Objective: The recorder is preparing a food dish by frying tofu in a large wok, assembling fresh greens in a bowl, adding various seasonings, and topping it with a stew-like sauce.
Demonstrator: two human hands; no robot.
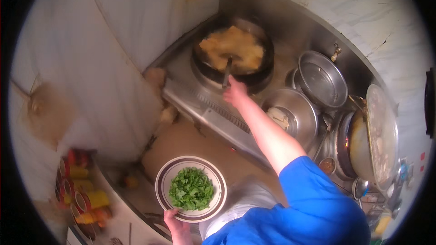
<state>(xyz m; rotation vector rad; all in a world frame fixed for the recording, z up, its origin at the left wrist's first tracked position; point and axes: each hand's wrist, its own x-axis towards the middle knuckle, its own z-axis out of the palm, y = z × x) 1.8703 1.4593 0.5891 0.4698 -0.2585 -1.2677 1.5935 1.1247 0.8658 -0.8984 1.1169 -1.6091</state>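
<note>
With my right hand [235, 92] I grip the handle of a ladle or skimmer [227, 71], whose head is down among yellowish-brown pieces of food [235, 46] in a dark wok [269, 54] on the stove at the back. My left hand [177, 224] holds the near rim of a white plate with brown rings [219, 195], level in front of my body. A heap of chopped leafy greens [191, 189] lies in the middle of that plate.
Right of my forearm stand a metal bowl with pale slices [308, 122], another metal bowl [322, 80], a small cup of reddish sauce [327, 165] and a second wok [359, 139], with a flame glowing nearby. Several red-and-yellow containers [97, 199] stand at the lower left.
</note>
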